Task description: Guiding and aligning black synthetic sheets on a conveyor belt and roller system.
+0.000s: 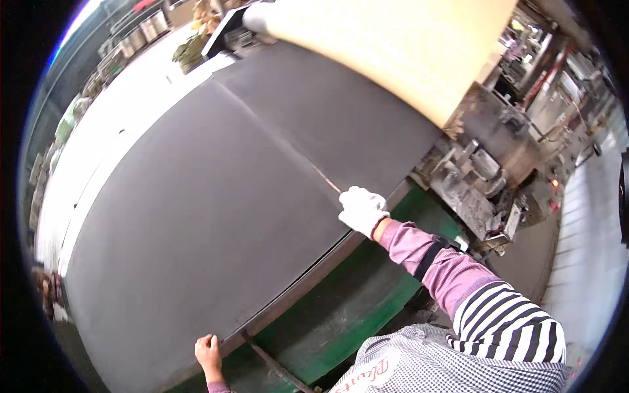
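A broad dark grey sheet [196, 209] spreads over the machine bed in front of me. My right hand [362, 209], in a white knitted glove, is closed round the near end of a thin stick [325, 178]. The stick reaches away across the sheet toward its far left edge, and its far part blurs into a pale line. My left hand [208, 355], bare, is at the sheet's near edge at the lower left. Its fingers are curled together, and whether they pinch the edge is too small to tell.
A wide cream-coloured roll [393, 46] lies across the sheet's far end. Grimy machine parts [475, 183] stand to the right. Below the near edge run a green machine panel [327, 314] and a dark bar [278, 367]. A white surface [98, 157] stretches beyond the sheet's left side.
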Demonstrator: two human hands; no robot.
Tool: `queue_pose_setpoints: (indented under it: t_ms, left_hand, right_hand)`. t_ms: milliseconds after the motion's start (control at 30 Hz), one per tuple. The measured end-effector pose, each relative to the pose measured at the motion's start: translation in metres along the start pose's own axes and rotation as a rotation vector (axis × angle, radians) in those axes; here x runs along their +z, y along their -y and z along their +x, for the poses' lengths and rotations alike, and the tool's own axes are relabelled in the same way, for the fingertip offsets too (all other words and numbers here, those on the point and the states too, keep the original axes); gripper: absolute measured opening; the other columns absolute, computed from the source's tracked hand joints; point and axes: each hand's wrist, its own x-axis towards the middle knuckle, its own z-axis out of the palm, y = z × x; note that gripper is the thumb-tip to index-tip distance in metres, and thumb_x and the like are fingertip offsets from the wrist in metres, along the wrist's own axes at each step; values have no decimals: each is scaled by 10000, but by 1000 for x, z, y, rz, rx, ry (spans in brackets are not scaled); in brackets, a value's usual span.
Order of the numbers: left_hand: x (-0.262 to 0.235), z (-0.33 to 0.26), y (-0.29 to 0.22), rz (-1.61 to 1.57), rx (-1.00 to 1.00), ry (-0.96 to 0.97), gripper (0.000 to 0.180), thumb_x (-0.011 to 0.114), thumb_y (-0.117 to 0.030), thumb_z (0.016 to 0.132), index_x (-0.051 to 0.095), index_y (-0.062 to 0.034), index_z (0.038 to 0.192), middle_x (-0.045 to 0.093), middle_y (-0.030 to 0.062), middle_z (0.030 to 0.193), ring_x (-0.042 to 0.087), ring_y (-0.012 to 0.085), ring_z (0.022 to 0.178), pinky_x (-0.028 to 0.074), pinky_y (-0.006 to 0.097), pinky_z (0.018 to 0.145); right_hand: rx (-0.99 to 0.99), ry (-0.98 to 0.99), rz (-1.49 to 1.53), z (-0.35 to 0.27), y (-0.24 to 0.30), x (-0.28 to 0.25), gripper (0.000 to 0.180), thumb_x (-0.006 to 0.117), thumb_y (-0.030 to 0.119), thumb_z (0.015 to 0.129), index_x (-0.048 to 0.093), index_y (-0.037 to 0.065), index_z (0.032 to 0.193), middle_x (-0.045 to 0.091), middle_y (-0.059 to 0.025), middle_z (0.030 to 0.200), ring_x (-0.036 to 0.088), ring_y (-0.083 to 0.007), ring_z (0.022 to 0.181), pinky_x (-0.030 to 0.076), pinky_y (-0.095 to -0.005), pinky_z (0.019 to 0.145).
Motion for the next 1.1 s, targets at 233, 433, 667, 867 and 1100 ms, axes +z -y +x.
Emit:
queue_pose_setpoints:
  t_ms: [233, 433, 667, 867, 1100]
  left_hand:
    - [-36, -5, -24, -61, -125, 189, 367, 619, -327, 901, 609, -53, 1144, 647, 124, 1075, 611, 300, 993, 476, 379, 894]
    - [-19, -3, -83, -101, -139, 135, 322, 638, -312, 895, 719, -9, 967, 669, 146, 1026, 609, 260, 1012, 461, 342, 908]
    - [6, 1, -204, 119, 209, 202, 287, 585, -278, 916, 709, -21, 946, 670, 179, 1004, 609, 336, 987, 484, 402, 856]
    - [71, 21, -257, 126, 229, 190, 298, 656, -381, 820, 756, -102, 854, 651, 134, 895, 556, 286, 939, 415, 405, 836]
    - [71, 40, -242, -305, 142, 360, 488, 542, -339, 920, 530, -42, 1307, 582, 197, 1247, 509, 330, 1194, 386, 389, 1003]
  right_hand:
    - [172, 2, 234, 24, -102, -25, 416, 702, 297, 743, 617, 158, 1126, 608, -103, 1110, 591, -295, 1065, 478, -427, 893]
    - [293, -131, 201, 47, -184, -12, 284, 589, 254, 837, 633, 168, 1105, 619, -138, 1097, 615, -330, 1016, 499, -456, 857]
    - [-232, -578, 114, -33, -109, -27, 289, 566, 261, 869, 613, 117, 1115, 638, -58, 1129, 600, -243, 1043, 530, -351, 816]
    - [-465, -379, 515, -171, -58, -7, 291, 625, 206, 866, 616, 144, 1150, 662, -48, 1056, 655, -210, 947, 548, -319, 751]
    - [-381, 1, 773, -236, -30, 22, 262, 550, 304, 933, 619, 189, 1157, 683, -44, 1010, 674, -228, 857, 537, -316, 727]
